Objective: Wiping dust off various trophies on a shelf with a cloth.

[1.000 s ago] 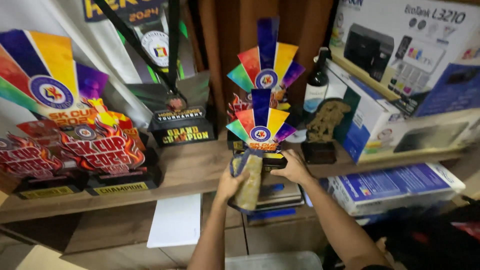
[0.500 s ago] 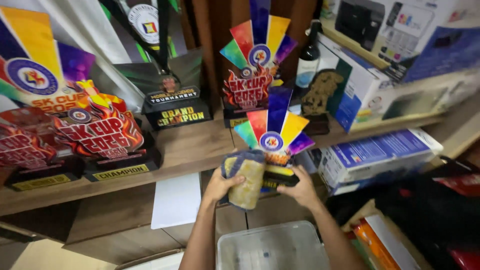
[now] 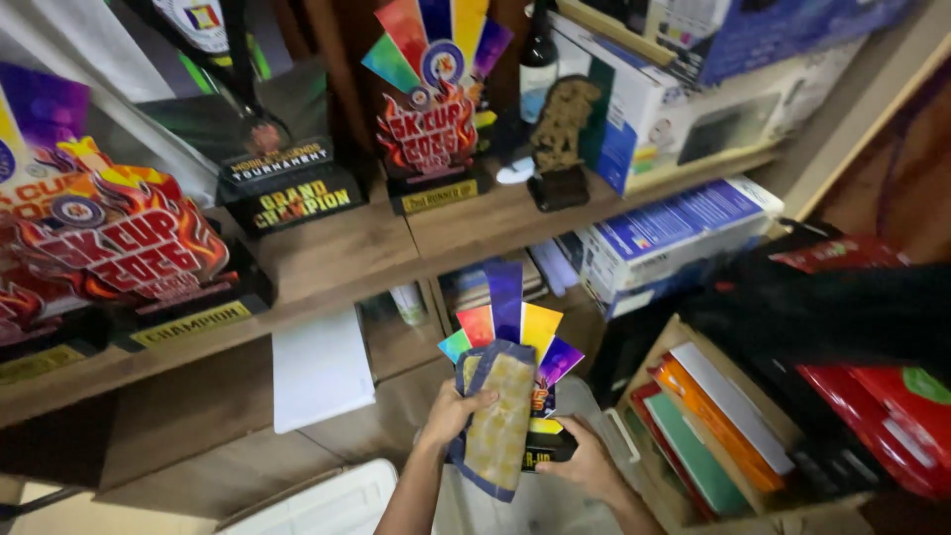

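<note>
Grip: left hand (image 3: 454, 414) presses cloth (image 3: 500, 421) on trophy (image 3: 515, 337); right hand (image 3: 584, 464) clasps its base. Advice: support base, wipe gently.

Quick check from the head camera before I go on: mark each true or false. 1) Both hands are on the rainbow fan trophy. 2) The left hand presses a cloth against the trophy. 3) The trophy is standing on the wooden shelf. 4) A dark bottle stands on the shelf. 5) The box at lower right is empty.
1) True: the left hand and right hand both grip the fan trophy.
2) True: a blue-edged yellow cloth lies under its fingers.
3) False: it is held in the air below the wooden shelf.
4) True: the dark bottle stands near the back.
5) False: the box holds coloured folders.
</note>
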